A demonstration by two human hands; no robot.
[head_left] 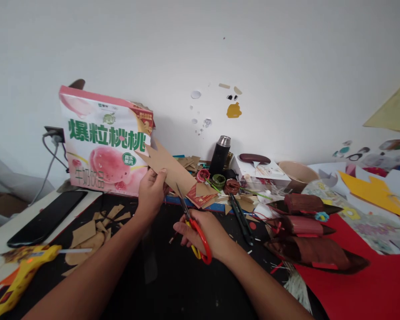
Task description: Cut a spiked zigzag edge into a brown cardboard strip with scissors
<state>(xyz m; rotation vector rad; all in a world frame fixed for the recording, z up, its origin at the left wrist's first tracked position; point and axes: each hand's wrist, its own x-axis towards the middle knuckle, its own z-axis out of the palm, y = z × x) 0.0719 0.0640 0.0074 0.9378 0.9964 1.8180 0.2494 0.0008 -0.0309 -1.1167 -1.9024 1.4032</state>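
Observation:
My left hand (pixel 153 190) pinches the lower edge of a flat brown piece of cardboard (pixel 173 166), thumb on top; pointed notches are cut into its upper left end. In my right hand (pixel 206 231) is a pair of scissors (pixel 200 235) with red and yellow handles, my fingers through the loops. The blades point up and away from me, their tips at the lower edge of the cardboard. Whether the blades are biting into it I cannot tell. Cardboard offcuts (pixel 83 233) lie on the black mat (pixel 173 284) left of my left forearm.
A pink drink carton (pixel 103 142) stands at the back left. A yellow glue gun (pixel 23 275) and a black phone (pixel 46 218) lie left. Behind my hands are a black thermos (pixel 219 155) and a utility knife (pixel 242 218). Several brown boat models (pixel 320 253) rest on red paper (pixel 363 289).

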